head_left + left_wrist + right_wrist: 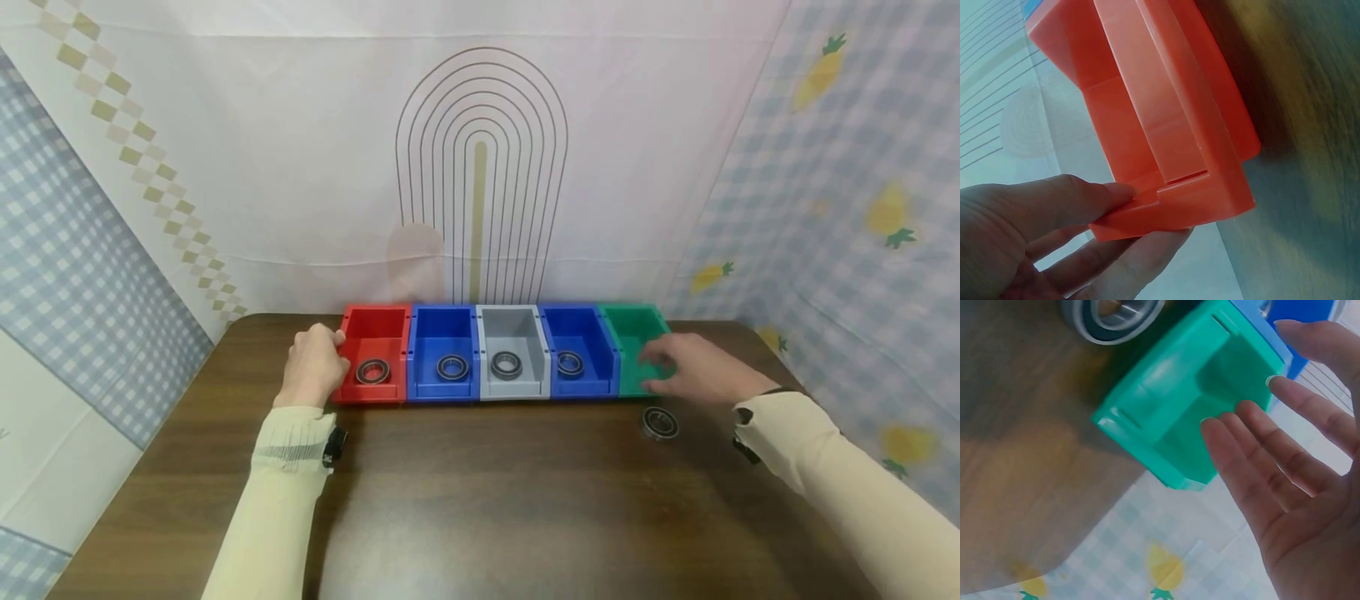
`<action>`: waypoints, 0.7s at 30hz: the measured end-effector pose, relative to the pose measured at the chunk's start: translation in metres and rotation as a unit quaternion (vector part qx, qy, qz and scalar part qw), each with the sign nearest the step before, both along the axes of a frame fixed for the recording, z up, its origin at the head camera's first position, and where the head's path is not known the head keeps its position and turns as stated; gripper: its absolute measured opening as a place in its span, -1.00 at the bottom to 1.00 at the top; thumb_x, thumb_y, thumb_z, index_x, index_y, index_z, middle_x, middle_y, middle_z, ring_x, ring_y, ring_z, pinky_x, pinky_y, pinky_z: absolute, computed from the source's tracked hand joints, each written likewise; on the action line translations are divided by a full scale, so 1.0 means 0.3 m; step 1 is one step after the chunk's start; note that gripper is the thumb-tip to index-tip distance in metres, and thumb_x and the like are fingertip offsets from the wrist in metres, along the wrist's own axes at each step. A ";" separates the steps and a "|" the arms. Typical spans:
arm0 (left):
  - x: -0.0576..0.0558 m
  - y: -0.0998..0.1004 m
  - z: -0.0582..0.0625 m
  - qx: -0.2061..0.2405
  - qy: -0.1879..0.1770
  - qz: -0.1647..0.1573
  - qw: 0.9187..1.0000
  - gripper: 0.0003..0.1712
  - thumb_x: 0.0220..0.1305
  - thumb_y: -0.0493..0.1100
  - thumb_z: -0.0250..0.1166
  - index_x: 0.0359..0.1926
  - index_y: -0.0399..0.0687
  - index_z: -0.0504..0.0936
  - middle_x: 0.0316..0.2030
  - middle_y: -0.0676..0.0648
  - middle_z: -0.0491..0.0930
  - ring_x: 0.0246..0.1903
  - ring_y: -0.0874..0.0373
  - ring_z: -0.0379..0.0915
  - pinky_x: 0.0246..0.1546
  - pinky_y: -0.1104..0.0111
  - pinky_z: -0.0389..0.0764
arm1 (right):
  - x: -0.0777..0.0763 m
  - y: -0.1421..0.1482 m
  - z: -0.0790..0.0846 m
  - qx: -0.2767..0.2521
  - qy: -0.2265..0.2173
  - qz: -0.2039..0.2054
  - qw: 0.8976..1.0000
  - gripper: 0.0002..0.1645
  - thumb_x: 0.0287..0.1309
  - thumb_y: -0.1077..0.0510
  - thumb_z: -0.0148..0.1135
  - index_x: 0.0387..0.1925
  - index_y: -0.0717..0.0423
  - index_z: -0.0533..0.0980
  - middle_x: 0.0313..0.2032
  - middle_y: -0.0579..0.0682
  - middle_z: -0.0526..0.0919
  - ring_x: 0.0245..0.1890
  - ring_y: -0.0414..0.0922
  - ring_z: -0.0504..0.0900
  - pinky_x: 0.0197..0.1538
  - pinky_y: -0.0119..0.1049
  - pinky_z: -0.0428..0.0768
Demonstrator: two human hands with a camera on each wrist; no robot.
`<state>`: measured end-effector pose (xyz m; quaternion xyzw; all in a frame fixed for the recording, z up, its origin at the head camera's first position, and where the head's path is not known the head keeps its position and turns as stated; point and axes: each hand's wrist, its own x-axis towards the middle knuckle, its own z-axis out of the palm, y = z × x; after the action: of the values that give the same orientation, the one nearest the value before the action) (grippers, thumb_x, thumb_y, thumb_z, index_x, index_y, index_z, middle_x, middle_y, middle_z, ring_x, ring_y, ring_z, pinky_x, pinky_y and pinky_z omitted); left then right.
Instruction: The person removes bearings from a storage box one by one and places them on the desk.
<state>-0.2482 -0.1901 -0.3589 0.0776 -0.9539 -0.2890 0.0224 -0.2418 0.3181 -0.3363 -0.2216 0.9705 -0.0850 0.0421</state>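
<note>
A patterned cloth point(315, 125) stands behind the worktop point(487, 500), and along the worktop's far side runs a row of five bins set edge to edge: red bin point(377, 392), left blue bin point(442, 390), grey bin point(513, 389), right blue bin point(588, 388) and green bin point(626, 333). The left hand point(311, 367) has its grip closed round the red bin's outer side wall, thumb over the rim on the inside, fingers on the outside. The right hand point(697, 367) has a released grip, fingers well apart and slightly bent, holding nothing; it is at the green bin and hides part of it from the head view, and whether it touches the bin I cannot tell. One bearing point(362, 372) lies flat in the red bin, a second bearing point(442, 367) in the left blue, a third bearing point(496, 365) in the grey, a fourth bearing point(561, 365) in the right blue. The loose bearing point(649, 423) rests on the worktop, just before the green bin's front wall, which stands between it and that bin's inside.
</note>
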 end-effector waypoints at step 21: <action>-0.004 0.005 -0.003 0.003 0.000 -0.003 1.000 -0.44 0.18 -0.35 0.20 0.25 -0.28 0.45 0.23 -0.32 0.44 0.00 -0.25 0.49 -0.06 -0.02 0.56 | -0.119 -0.117 0.039 -0.011 0.003 -0.003 1.000 -0.42 -0.01 0.00 0.41 0.03 0.21 0.56 -0.05 0.14 0.67 -0.03 0.11 0.61 -0.01 0.07 0.58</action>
<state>-0.2493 -0.1887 -0.3598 0.0750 -0.9532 -0.2921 0.0217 -0.2775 0.2829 -0.3244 -0.2191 0.9704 -0.0950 0.0368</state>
